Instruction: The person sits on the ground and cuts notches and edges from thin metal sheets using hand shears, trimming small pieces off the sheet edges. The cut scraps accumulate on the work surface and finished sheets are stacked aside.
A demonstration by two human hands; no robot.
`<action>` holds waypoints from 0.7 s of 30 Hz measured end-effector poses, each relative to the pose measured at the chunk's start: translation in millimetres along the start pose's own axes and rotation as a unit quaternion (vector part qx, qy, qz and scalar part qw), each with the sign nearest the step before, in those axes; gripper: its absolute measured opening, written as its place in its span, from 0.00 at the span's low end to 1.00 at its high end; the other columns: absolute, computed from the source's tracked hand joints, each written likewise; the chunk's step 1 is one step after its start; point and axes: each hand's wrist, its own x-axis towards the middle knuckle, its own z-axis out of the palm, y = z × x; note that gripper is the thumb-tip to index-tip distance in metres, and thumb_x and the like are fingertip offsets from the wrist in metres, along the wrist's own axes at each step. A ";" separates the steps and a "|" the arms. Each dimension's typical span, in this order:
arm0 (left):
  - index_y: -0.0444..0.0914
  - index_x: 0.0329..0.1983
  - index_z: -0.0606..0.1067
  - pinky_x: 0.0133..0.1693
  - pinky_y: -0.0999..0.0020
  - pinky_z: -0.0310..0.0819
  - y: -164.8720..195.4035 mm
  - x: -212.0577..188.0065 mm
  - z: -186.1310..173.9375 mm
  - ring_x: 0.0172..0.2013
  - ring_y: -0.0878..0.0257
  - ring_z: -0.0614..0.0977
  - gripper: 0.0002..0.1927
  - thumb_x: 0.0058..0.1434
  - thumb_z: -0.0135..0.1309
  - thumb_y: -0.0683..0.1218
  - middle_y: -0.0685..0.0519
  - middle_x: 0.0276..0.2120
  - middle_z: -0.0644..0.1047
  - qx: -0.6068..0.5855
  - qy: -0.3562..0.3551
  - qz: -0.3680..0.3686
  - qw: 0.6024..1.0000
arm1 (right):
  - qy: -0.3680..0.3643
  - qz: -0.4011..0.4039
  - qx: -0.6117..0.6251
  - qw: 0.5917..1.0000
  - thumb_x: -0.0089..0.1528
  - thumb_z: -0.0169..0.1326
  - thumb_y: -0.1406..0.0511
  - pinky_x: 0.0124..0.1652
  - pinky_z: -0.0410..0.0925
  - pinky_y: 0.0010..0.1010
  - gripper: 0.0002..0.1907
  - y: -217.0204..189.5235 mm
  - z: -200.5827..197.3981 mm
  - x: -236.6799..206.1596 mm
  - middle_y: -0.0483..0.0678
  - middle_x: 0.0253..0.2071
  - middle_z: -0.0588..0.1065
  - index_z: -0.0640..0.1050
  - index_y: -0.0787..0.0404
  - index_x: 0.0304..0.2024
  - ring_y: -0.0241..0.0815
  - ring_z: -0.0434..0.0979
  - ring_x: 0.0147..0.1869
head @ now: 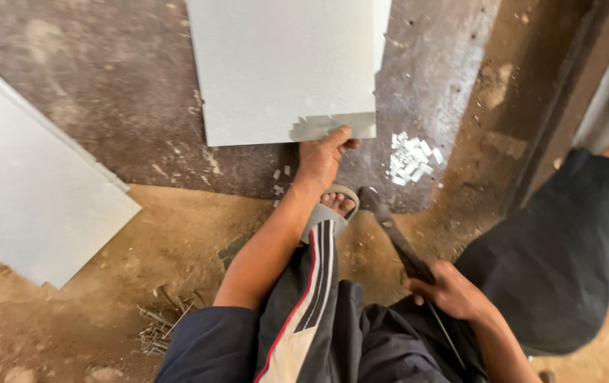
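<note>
The large pale grey flat metal sheet lies on the dark floor slab; its bent near edge is pinched by the left hand, best kept flat. The dark long-handled tool is gripped by the right hand, fingers closed

Our left hand reaches forward, arm nearly straight, fingers pinched shut at the tips. Our right hand sits close to the body (wrist bent), fist wrapped tight.
</note>
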 end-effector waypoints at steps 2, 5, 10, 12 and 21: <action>0.31 0.45 0.77 0.39 0.58 0.79 2.1 -1.5 0.5 0.36 0.55 0.83 0.08 0.64 0.58 0.37 0.45 0.38 0.81 -0.005 0.006 -0.005 1.000 | 0.106 -0.068 0.011 0.992 0.61 0.58 0.60 0.30 0.69 0.31 0.13 -14.3 1.6 -11.7 0.47 0.20 0.77 0.80 0.65 0.33 0.37 0.74 0.25; 0.30 0.46 0.76 0.39 0.57 0.80 6.5 0.0 2.0 0.38 0.54 0.83 0.09 0.64 0.57 0.37 0.44 0.39 0.81 -0.014 -0.001 -0.022 1.000 | 0.300 -0.158 0.039 0.940 0.62 0.56 0.64 0.28 0.67 0.28 0.10 -45.4 2.0 -3.7 0.45 0.24 0.76 0.77 0.65 0.41 0.35 0.73 0.26; 0.30 0.49 0.76 0.41 0.57 0.79 4.2 3.0 4.6 0.39 0.53 0.83 0.10 0.66 0.57 0.37 0.43 0.40 0.81 -0.010 -0.006 -0.036 0.999 | 0.289 0.037 0.199 0.936 0.73 0.52 0.57 0.24 0.56 0.34 0.25 -67.8 6.1 53.4 0.47 0.21 0.66 0.75 0.71 0.29 0.41 0.62 0.23; 0.32 0.49 0.76 0.40 0.55 0.80 0.8 4.5 5.5 0.40 0.53 0.84 0.11 0.62 0.58 0.37 0.45 0.41 0.81 -0.033 0.009 -0.033 0.999 | 0.295 0.028 0.256 0.920 0.69 0.51 0.57 0.24 0.52 0.34 0.24 -66.4 9.0 71.7 0.46 0.18 0.63 0.74 0.65 0.23 0.39 0.60 0.22; 0.31 0.49 0.76 0.42 0.55 0.82 0.5 0.4 5.8 0.42 0.52 0.85 0.10 0.65 0.57 0.37 0.43 0.43 0.81 -0.019 -0.005 -0.035 0.999 | 0.302 -0.014 0.158 0.940 0.68 0.48 0.55 0.28 0.60 0.39 0.28 -84.5 17.5 93.3 0.49 0.17 0.66 0.71 0.67 0.19 0.40 0.64 0.24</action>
